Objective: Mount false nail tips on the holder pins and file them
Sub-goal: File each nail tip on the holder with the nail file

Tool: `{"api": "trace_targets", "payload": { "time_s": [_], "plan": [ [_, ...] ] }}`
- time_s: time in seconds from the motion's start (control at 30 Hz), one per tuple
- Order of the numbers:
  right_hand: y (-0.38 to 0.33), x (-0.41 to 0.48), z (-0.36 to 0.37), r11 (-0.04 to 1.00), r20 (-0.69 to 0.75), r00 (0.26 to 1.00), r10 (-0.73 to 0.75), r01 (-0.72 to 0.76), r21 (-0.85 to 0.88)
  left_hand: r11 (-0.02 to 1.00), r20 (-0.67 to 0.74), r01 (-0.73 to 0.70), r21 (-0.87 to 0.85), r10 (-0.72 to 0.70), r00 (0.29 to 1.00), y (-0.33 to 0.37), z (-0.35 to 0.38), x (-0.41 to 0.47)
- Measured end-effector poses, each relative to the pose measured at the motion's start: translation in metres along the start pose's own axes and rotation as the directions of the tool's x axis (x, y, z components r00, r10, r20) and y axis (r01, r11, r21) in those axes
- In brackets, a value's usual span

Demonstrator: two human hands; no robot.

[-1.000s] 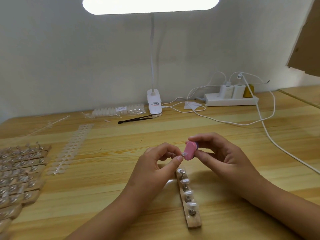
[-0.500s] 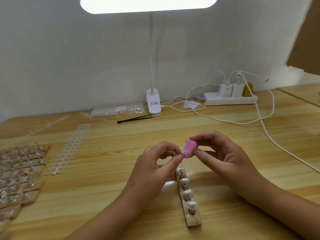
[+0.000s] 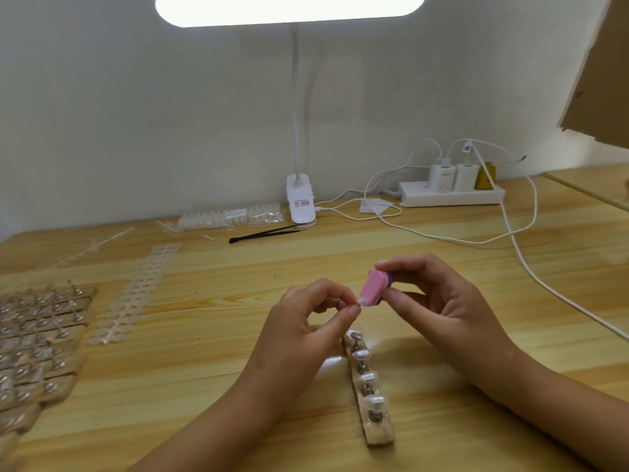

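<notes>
Our left hand (image 3: 304, 327) pinches a nail tip (image 3: 359, 302) at the lower edge of the pink file block (image 3: 373, 291); our right hand (image 3: 442, 303) grips that block, clear above the pin holder (image 3: 380, 437).

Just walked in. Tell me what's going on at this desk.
A person is filing a false nail tip. The left hand pinches the small clear tip, and the right hand holds a pink filing block against its edge. Below them, a wooden holder strip lies on the table with three tips mounted on its pins; the far pin looks bare.
</notes>
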State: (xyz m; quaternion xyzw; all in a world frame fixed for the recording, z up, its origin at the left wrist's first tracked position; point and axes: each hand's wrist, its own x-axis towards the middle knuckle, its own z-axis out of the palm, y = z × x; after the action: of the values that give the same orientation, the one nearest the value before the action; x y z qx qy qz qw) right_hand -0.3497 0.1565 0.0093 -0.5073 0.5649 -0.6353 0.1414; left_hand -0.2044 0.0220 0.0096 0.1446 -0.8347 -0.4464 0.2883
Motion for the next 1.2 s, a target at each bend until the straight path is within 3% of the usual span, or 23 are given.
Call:
{"api": "trace_targets", "payload": {
  "time_s": [0.1, 0.23, 0.33, 0.43, 0.57, 0.67, 0.8, 0.93, 1.07, 1.2],
  "plan": [
    [-0.0004, 0.0001, 0.0003, 0.998, 0.066, 0.996, 0.059, -0.059, -0.003, 1.0, -0.004, -0.012, 0.015, 0.012, 1.0, -0.001, 0.0, 0.0001],
    [-0.0001, -0.0002, -0.0002, 1.0, 0.004, 1.0, 0.005, -0.005, -0.008, 1.0, -0.004, -0.014, 0.023, 0.014, 1.0, -0.0008, -0.0008, 0.0002],
    [0.0013, -0.0006, 0.0016, 0.997, 0.093, 0.992, 0.08, -0.08, -0.008, 1.0, -0.012, -0.017, 0.024, 0.018, 1.0, -0.0009, -0.0008, 0.0],
    [0.0006, -0.0002, -0.0003, 1.0, -0.001, 1.0, 0.002, -0.002, -0.003, 1.0, -0.007, -0.018, 0.013, 0.018, 1.0, -0.0007, -0.0004, -0.0002],
    [0.0007, -0.001, 0.0009, 0.997, 0.082, 0.994, 0.07, -0.071, 0.006, 1.0, -0.005, -0.012, 0.006, 0.012, 1.0, -0.0006, -0.0007, 0.0002],
    [0.0008, -0.0005, 0.0009, 1.0, 0.003, 1.0, 0.019, -0.019, 0.008, 1.0, -0.006, -0.008, -0.001, 0.008, 1.0, -0.0003, -0.001, 0.0007],
    [0.0016, -0.0008, 0.0009, 0.994, 0.113, 0.987, 0.111, -0.11, -0.016, 1.0, -0.006, -0.012, -0.007, 0.012, 1.0, -0.0021, -0.0018, 0.0009],
    [-0.0015, -0.0002, -0.0008, 1.0, -0.004, 1.0, 0.017, -0.017, -0.004, 1.0, -0.02, -0.007, -0.023, 0.006, 1.0, -0.0014, -0.0017, 0.0011],
    [-0.0018, -0.0009, 0.0007, 0.999, 0.056, 0.998, 0.039, -0.04, 0.016, 1.0, -0.026, 0.007, -0.029, -0.008, 1.0, -0.0009, -0.0014, 0.0007],
    [-0.003, 0.0009, 0.0001, 1.0, 0.009, 1.0, 0.01, -0.01, 0.0, 0.999, -0.011, 0.03, -0.04, -0.03, 0.999, -0.0001, -0.0019, -0.0008]
  ]
}}
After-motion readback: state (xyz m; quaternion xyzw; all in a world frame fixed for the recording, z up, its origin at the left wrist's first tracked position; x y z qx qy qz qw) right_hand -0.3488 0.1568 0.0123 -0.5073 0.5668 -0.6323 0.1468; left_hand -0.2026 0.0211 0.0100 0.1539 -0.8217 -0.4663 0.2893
